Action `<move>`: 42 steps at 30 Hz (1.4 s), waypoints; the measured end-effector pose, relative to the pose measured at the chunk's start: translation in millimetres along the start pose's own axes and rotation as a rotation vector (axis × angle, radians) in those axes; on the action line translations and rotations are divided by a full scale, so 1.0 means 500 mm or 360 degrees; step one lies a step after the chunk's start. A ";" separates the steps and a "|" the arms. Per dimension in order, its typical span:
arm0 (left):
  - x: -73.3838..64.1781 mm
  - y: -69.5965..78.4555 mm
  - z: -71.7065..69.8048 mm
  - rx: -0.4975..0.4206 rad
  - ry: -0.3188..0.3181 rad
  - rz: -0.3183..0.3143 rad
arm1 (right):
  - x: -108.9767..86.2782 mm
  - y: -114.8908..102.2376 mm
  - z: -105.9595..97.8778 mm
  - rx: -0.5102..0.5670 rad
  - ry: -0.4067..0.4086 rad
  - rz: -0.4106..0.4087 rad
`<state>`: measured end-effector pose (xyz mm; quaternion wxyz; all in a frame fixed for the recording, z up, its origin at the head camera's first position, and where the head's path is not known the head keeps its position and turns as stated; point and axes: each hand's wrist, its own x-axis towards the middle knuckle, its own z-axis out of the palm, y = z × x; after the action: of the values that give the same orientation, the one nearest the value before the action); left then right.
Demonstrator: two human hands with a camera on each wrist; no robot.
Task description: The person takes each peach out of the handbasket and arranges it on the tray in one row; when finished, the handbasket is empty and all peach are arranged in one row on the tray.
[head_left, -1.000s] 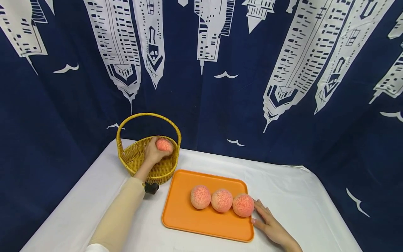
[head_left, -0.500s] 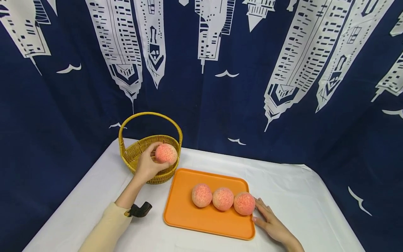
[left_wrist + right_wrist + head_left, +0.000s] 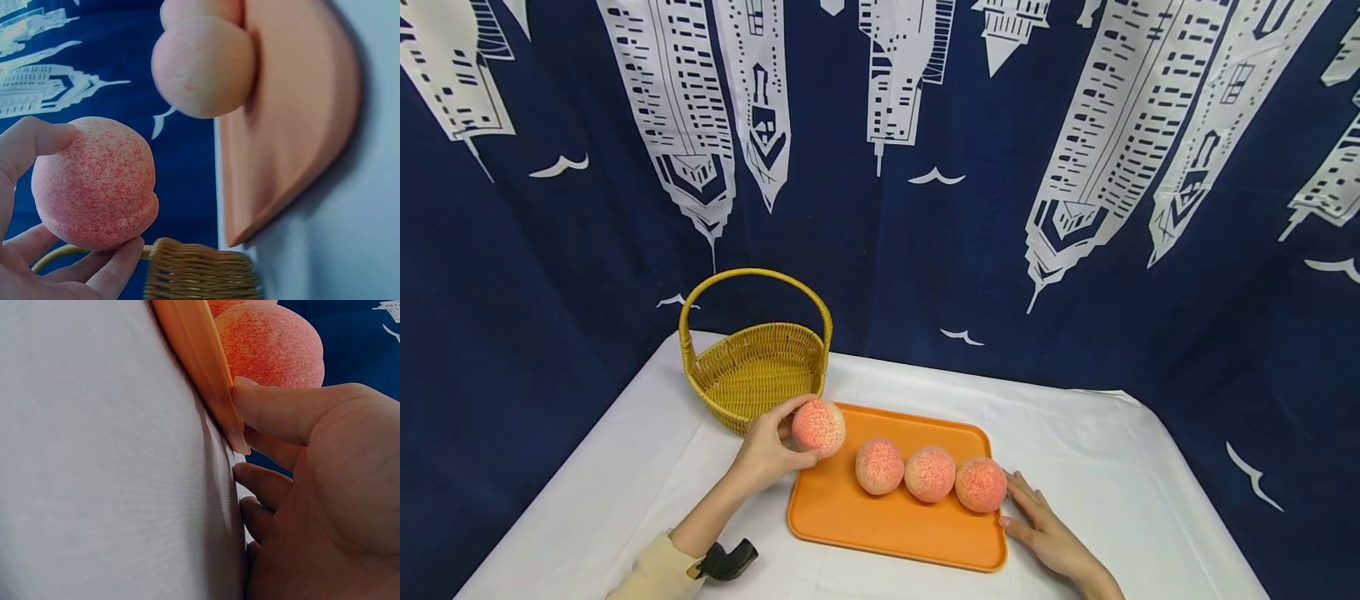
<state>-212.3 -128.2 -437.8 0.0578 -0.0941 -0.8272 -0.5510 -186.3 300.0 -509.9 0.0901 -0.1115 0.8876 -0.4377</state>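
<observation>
A pink, speckled peach (image 3: 818, 428) is in my left hand (image 3: 767, 454), thumb on one side and fingers on the other. It is held above the left part of the orange tray (image 3: 850, 525), just in front of the wicker basket (image 3: 760, 375). On the tray three more peaches stand in a row, the left peach (image 3: 879, 466), the middle peach (image 3: 929, 474) and the right peach (image 3: 981, 484). My right hand (image 3: 1048, 533) rests at the tray's right edge. In the right wrist view its thumb (image 3: 269, 409) touches the rim, close to a peach (image 3: 275, 347).
The basket has a tall arched handle (image 3: 756, 272) and holds no fruit that I can see. A white cloth (image 3: 1112, 483) covers the table. Behind it hangs a dark blue curtain (image 3: 925, 250) printed with white buildings and birds.
My left hand has lifted the peach out of the basket and carried it right and toward me, over the tray's left edge. The right hand, tray and other peaches stay put.
</observation>
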 end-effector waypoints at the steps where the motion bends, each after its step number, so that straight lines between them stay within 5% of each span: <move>1: -0.003 -0.004 0.004 0.0008 -0.0004 0.0002 | 0.000 0.001 0.000 0.0001 -0.0003 -0.0004; 16: -0.017 -0.052 0.044 -0.0009 -0.0184 0.0049 | -0.001 -0.004 -0.003 0.0042 0.0001 0.0006; 27: -0.013 -0.082 0.064 0.0111 -0.0133 0.0076 | 0.001 0.000 0.000 0.0003 -0.0009 -0.0003; 42: -0.014 -0.087 0.069 0.0174 -0.0126 0.0067 | 0.001 -0.002 0.000 0.0019 -0.0019 0.0018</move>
<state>-214.7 -113.6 -491.8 0.0416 -0.1299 -0.8556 -0.4994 -186.7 299.0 -509.0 0.0985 -0.1087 0.8850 -0.4419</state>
